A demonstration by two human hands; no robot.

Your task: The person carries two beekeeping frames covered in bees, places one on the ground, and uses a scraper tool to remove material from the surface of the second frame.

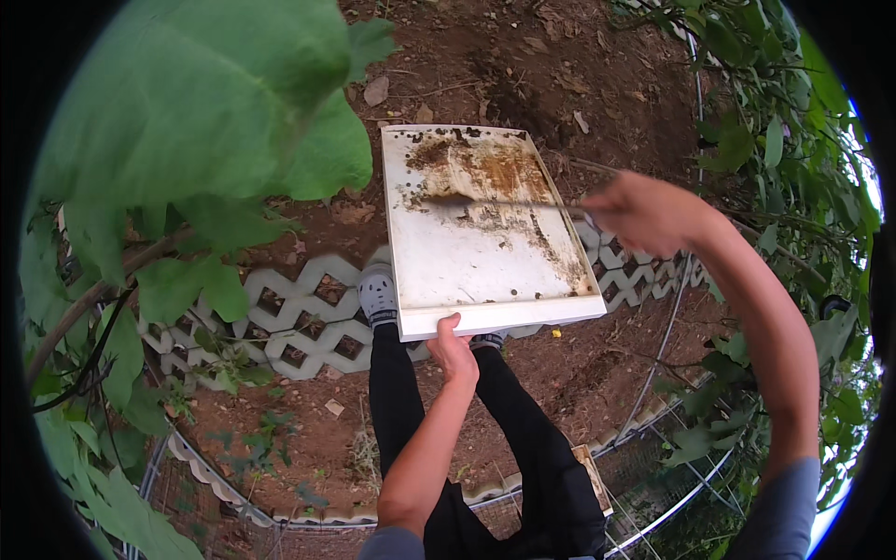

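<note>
A shallow white tray is tilted in front of me over the ground. Brown smears and small dark clumps cover much of its far half, and a few specks lie along the near rim. My left hand grips the middle of the near edge, thumb on top. My right hand, blurred, holds a thin-handled tool that reaches in over the tray's right side. Its dark, wider end lies over the stained part; blur hides its exact shape and whether it touches the surface.
Large green leaves hang close at the upper left, and dense foliage lines the right. Pale lattice pavers cross the brown soil. Behind my legs, a small board-like object stands by curved edging and wire mesh.
</note>
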